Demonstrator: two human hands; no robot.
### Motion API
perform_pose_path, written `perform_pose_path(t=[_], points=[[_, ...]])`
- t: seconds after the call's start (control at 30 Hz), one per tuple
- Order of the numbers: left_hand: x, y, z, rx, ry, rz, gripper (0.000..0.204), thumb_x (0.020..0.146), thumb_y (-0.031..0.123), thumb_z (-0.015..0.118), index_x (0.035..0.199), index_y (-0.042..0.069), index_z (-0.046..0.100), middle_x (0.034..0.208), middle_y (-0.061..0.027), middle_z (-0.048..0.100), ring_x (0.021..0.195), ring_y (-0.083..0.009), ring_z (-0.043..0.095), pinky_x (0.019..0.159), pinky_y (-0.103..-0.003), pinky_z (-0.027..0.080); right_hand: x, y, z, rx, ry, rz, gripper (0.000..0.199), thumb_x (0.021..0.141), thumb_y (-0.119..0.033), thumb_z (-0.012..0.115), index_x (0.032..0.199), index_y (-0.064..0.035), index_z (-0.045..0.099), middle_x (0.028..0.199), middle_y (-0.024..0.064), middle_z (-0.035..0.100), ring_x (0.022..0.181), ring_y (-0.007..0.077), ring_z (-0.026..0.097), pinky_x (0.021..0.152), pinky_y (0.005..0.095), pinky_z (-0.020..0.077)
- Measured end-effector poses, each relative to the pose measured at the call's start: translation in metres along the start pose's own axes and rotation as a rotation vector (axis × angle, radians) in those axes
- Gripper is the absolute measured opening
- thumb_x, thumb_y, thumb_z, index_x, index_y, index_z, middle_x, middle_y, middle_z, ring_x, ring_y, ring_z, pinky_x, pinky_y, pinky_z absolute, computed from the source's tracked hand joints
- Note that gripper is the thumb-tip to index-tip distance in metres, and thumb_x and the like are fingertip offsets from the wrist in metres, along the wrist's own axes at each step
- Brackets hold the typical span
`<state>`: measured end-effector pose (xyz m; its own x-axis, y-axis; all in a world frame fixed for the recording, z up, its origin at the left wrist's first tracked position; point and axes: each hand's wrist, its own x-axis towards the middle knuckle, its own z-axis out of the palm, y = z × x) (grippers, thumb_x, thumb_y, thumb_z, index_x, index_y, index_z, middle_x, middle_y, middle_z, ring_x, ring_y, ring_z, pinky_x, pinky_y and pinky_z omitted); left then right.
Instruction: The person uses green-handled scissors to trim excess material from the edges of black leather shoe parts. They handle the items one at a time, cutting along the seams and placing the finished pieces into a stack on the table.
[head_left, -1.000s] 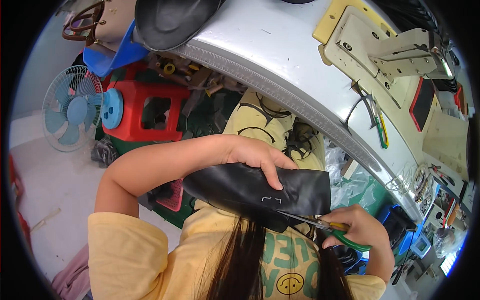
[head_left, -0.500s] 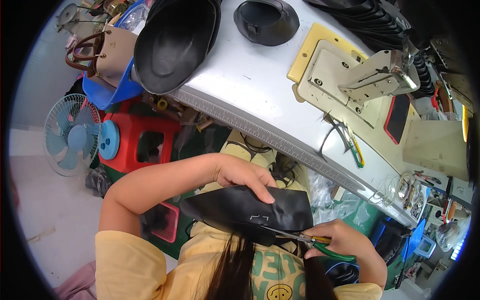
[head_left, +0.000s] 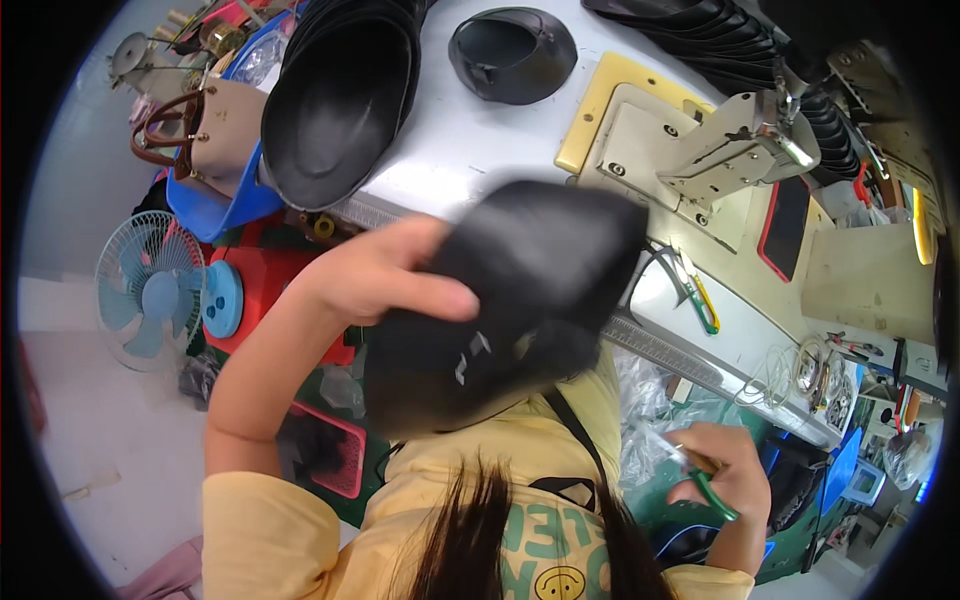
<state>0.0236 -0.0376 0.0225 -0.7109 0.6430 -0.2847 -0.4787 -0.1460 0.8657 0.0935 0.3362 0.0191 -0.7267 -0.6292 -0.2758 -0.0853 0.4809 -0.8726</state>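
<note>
Seen from the head, looking down. Left hand (head_left: 385, 275) up in the middle, fingers and thumb wrapped over the top of a black cap piece (head_left: 510, 300), gripping it. Black cap piece lifted in the air, blurry, in front of the near edge of the table (head_left: 480, 150), above a yellow shirt (head_left: 520, 480). Small silver marks on its near side. Right hand (head_left: 725, 480) low on the right, well apart from the cap piece, closed around small green-handled scissors (head_left: 710, 485). Blades not clear enough to tell open or closed. Far on the table: a stack of black cap pieces (head_left: 335, 105) on the left, one more single black cap piece (head_left: 512, 52) in the middle, a sewing machine (head_left: 720, 150) on the right, green snips (head_left: 697, 290) lying by the table's near edge. Left of the table, a blue fan (head_left: 150, 290) and a red stool (head_left: 270, 290) on the floor. To do this well, probably best to hold the cap piece steady and flat with a firm grip, keep the scissor tips pointed away from fingers and shirt, and bring the two hands close only when the piece has stopped wobbling. Slow and careful near loose threads.
</note>
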Motion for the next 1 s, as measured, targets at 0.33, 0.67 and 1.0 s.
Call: perform_pose_path(t=[0.33, 0.67, 1.0], points=[[0.016, -0.063, 0.056, -0.252, 0.313, 0.478, 0.031, 0.076, -0.005, 0.060, 0.107, 0.002, 0.054, 0.101, -0.0083, 0.060, 0.094, -0.0171, 0.058, 0.084, -0.032, 0.046, 0.070, -0.007, 0.059, 0.046, 0.403, -0.190, 0.066, 0.058, -0.033, 0.080, 0.113, -0.0060, 0.056, 0.074, 0.0049, 0.047, 0.060, 0.0168, 0.043, 0.053, 0.0273, 0.0379], [0.023, -0.085, 0.057, -0.434, 0.294, 0.448, 0.041, 0.072, 0.002, 0.066, 0.111, 0.003, 0.052, 0.107, -0.0101, 0.056, 0.097, -0.0214, 0.057, 0.085, -0.035, 0.047, 0.068, -0.003, 0.065, 0.029, 0.399, -0.173, 0.063, 0.058, -0.029, 0.080, 0.113, -0.0069, 0.057, 0.072, 0.0040, 0.048, 0.053, 0.0147, 0.042, 0.049, 0.0264, 0.0374], [0.025, -0.080, 0.064, -0.484, 0.315, 0.413, 0.030, 0.074, 0.003, 0.066, 0.102, 0.002, 0.056, 0.092, -0.0094, 0.060, 0.086, -0.0200, 0.060, 0.079, -0.033, 0.049, 0.068, 0.000, 0.071, 0.061, 0.421, -0.248, 0.062, 0.058, -0.028, 0.080, 0.112, -0.0049, 0.058, 0.068, 0.0033, 0.047, 0.053, 0.0133, 0.041, 0.048, 0.0248, 0.0351]])
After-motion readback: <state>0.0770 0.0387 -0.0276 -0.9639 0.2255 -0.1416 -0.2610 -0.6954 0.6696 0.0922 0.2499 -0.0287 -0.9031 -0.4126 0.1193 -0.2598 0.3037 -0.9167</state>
